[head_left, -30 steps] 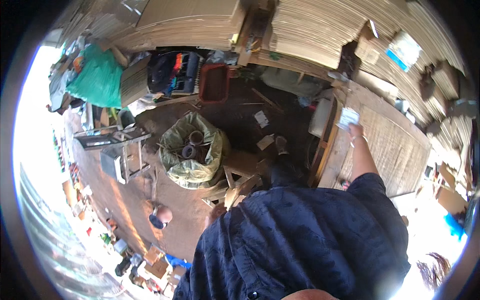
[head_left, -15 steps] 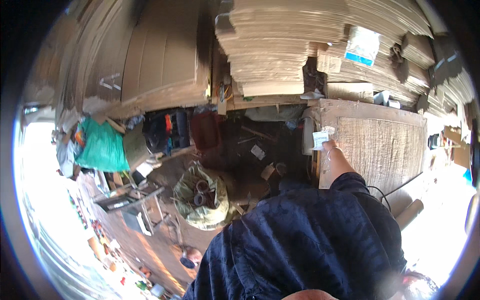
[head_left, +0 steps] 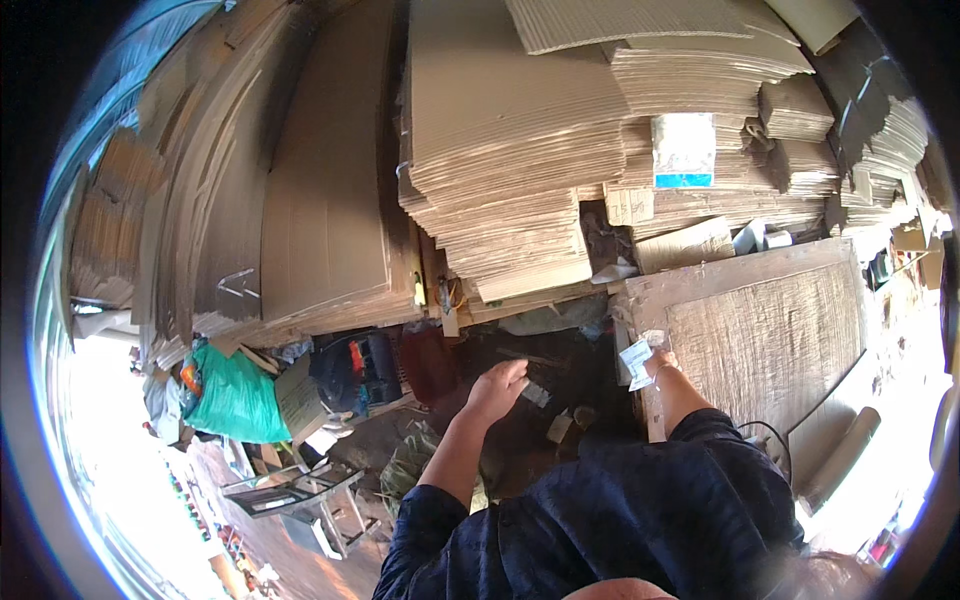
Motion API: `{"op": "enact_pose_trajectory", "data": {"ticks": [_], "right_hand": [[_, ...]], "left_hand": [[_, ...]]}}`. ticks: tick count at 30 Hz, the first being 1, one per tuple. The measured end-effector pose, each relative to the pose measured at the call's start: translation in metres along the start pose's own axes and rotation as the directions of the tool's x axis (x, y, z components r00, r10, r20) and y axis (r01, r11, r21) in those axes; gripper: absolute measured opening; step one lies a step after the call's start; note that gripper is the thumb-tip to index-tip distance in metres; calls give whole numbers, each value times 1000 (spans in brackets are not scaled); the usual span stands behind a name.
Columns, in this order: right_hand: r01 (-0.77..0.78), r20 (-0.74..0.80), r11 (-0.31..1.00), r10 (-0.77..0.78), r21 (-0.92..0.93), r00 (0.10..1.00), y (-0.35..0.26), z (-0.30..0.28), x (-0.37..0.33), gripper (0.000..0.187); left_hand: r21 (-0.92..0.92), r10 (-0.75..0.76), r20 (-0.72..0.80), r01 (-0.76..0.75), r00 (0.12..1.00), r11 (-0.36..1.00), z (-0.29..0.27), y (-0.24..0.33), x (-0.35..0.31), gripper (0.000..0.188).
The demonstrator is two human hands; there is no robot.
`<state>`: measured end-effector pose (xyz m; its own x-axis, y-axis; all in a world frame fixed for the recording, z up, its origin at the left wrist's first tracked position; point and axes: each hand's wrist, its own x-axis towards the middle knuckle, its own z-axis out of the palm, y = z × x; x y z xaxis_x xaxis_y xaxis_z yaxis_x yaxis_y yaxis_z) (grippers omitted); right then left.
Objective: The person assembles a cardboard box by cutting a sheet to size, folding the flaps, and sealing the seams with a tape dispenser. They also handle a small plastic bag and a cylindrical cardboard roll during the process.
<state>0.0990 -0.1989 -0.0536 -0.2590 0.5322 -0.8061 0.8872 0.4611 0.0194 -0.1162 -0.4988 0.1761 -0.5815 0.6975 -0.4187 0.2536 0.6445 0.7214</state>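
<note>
My right hand (head_left: 660,364) is closed on a small white paper slip (head_left: 635,362) with faint print. It is over the left edge of a wooden board-topped table (head_left: 760,320). My left hand (head_left: 497,390) hangs in the air left of the table, above the dark floor area. Its fingers point to the right, loosely bent, and nothing shows in them.
Tall stacks of flat cardboard (head_left: 520,170) rise behind the table. A packet with a blue band (head_left: 684,150) lies against them. To the left are a green plastic bag (head_left: 240,395), a metal-framed stand (head_left: 300,492) and a pale sack (head_left: 408,462). A cardboard roll (head_left: 842,458) leans at right.
My left hand has come into view over the dark floor area. The slip in my right hand has tilted. The view has shifted upward, showing more of the cardboard stacks.
</note>
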Motion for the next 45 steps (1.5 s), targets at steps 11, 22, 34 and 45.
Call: {"op": "enact_pose_trajectory", "data": {"ticks": [11, 22, 34, 45], "right_hand": [[-75, 43, 994, 72, 80, 996, 8, 57, 66, 41], [-72, -105, 754, 185, 653, 977, -11, -4, -16, 26], [-74, -80, 459, 308, 885, 948, 101, -10, -100, 24], [156, 475, -490, 871, 857, 129, 181, 234, -295, 38]], "left_hand": [[-111, 292, 24, -288, 956, 951, 1, 57, 30, 27], [-226, 172, 344, -96, 923, 969, -9, 70, 83, 32], [140, 321, 822, -712, 471, 688, 88, 193, 230, 31], [7, -4, 1000, -962, 6, 271, 264, 271, 172, 35]]}}
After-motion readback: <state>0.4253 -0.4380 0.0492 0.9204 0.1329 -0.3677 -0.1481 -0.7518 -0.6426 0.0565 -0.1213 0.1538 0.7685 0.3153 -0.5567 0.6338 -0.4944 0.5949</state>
